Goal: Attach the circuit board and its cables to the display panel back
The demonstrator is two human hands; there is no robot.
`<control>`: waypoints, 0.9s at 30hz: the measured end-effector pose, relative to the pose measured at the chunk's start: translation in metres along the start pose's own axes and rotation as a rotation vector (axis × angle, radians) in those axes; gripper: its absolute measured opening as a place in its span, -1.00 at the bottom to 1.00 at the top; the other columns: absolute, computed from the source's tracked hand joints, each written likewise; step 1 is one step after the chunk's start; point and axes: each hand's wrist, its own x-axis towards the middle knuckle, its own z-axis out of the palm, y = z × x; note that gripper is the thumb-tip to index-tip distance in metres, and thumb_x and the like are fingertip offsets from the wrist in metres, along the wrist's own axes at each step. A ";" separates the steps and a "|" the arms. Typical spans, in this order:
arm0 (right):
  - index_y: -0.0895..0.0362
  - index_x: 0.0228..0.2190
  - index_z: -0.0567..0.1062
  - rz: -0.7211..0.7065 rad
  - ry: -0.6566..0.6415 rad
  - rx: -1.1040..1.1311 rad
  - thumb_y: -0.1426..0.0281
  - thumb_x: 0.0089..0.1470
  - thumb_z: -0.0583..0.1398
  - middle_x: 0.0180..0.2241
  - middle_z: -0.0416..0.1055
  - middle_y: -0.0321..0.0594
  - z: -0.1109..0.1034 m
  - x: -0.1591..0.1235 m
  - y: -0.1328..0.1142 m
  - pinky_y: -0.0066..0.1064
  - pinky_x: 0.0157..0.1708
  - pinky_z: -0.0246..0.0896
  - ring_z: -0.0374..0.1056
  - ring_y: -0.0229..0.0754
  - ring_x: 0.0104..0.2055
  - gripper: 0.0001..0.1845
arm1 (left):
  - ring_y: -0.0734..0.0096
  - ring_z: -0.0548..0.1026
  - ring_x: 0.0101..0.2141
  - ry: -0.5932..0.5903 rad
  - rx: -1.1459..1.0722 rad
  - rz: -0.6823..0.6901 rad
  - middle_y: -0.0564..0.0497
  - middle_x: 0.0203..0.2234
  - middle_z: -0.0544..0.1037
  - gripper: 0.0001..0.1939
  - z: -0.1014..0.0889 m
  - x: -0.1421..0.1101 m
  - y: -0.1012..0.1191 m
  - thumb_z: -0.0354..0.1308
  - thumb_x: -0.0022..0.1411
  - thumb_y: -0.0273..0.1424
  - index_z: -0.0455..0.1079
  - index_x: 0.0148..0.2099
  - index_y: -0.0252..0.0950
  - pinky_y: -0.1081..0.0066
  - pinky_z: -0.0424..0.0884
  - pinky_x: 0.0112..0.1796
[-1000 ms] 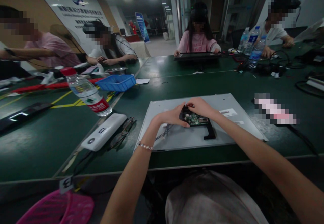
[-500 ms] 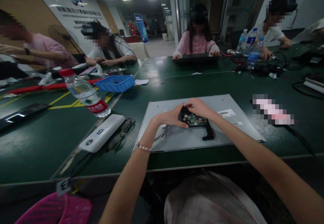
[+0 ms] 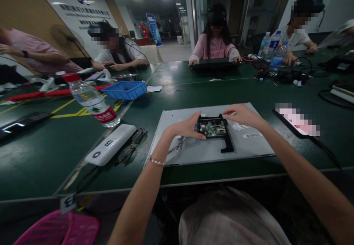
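Note:
A flat grey metal panel (image 3: 190, 154) lies on the green table in front of me. On it rests a black bracket (image 3: 228, 143) with a green circuit board (image 3: 214, 128) set in its frame. My left hand (image 3: 186, 127) grips the frame's left side, thumb at the lower edge and fingers at the upper left corner. My right hand (image 3: 240, 114) is closed, its fingertips together at the frame's upper right corner; whether a small part is between them is hidden. Thin cables (image 3: 178, 145) run out beneath my left hand across the panel.
Left of the panel are eyeglasses (image 3: 131, 147), a white power bank (image 3: 112, 145), a water bottle (image 3: 94, 103) and a blue tray (image 3: 127, 90). A phone (image 3: 297, 121) with a cable lies to the right. Several people sit around the table; a pink basket (image 3: 61, 230) stands below its edge.
My right hand has moved right, from the frame's upper left to its upper right corner, uncovering the frame's top edge. My left hand stays in place. A person at far left has leaned left.

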 end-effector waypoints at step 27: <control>0.14 -0.26 0.55 0.204 -0.057 0.459 0.27 0.04 0.16 -0.41 0.49 -0.23 0.016 -0.054 0.016 -0.45 -0.44 0.25 0.37 -0.25 -0.41 -0.73 | 0.15 0.18 0.20 0.153 0.072 0.395 -0.10 0.20 0.23 -0.55 0.020 0.013 0.059 0.03 0.30 -0.32 0.21 0.22 -0.19 0.15 0.09 0.20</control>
